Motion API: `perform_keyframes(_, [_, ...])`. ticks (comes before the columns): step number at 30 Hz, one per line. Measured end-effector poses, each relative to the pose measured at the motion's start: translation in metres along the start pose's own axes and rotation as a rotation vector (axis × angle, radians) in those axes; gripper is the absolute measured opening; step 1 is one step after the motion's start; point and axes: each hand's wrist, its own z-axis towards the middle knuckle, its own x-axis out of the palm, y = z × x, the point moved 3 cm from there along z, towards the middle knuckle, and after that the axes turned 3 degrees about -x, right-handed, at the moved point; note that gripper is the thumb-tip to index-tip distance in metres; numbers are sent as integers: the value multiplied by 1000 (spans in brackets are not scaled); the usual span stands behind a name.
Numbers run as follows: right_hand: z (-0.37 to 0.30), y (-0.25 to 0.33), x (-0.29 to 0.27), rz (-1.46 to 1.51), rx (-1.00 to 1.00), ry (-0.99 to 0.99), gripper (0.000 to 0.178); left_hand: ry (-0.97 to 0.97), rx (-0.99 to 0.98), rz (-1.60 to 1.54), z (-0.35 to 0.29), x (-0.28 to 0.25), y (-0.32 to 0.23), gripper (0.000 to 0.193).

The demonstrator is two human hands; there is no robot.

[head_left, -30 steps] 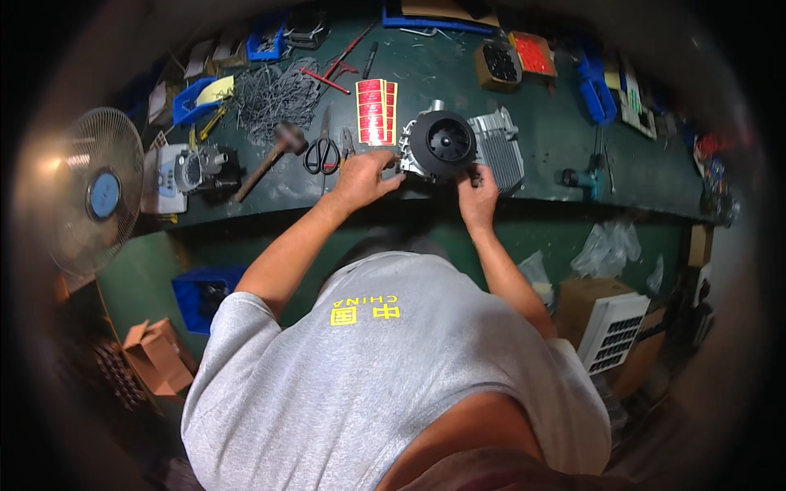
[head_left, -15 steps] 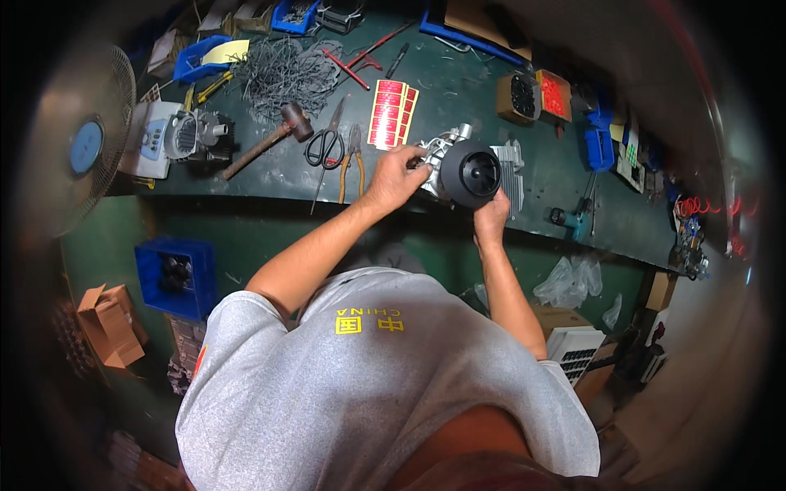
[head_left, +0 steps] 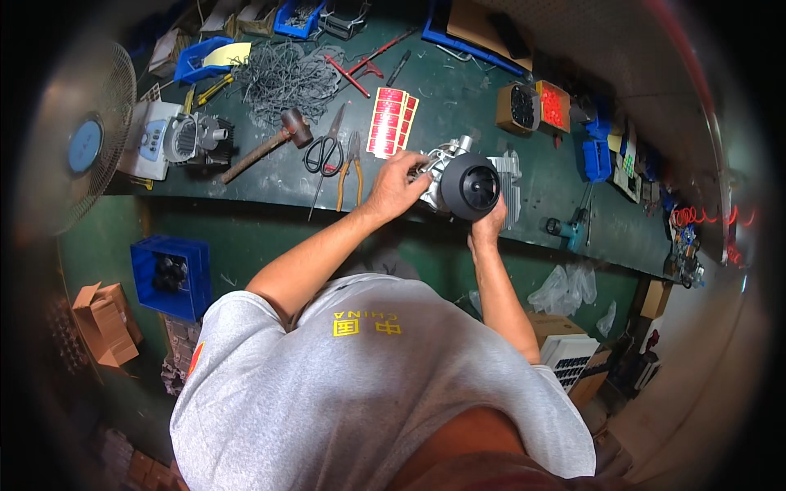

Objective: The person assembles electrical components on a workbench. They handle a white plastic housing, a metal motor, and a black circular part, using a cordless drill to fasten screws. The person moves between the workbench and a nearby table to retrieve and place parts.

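A cast-metal motor assembly (head_left: 439, 173) with a round black fan (head_left: 458, 190) on its front is at the bench's near edge, tilted toward me. My left hand (head_left: 397, 188) is closed on the left side of the silvery housing, its thumb and fingers bent round a small fitting. From below and behind the fan's right side, my right hand (head_left: 489, 224) grips the assembly; most of its fingers are hidden. A grey finned metal body (head_left: 509, 192) shows just right of the fan, and I cannot tell whether it is joined to the assembly.
Left of my hands lie pliers (head_left: 350, 168), scissors (head_left: 326, 151) and a mallet (head_left: 282, 139). Red label sheets (head_left: 388, 123) lie beyond. A second motor (head_left: 196, 139) stands near the fan guard (head_left: 110, 123) at far left. A power screwdriver (head_left: 569, 229) sits at right, below boxes of small parts (head_left: 521, 106).
The black fan and the housing have dipped slightly toward me. My left fingers have shifted a little on the housing, and the right hand has lowered slightly with the assembly.
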Motion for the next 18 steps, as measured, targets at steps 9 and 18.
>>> perform_keyframes(9, [46,-77,9,317,-19,198,23,10,-71,-345,46,37,31,24])
perform_keyframes(18, [53,-120,6,362,-46,273,23,20,0,-346,45,43,29,21])
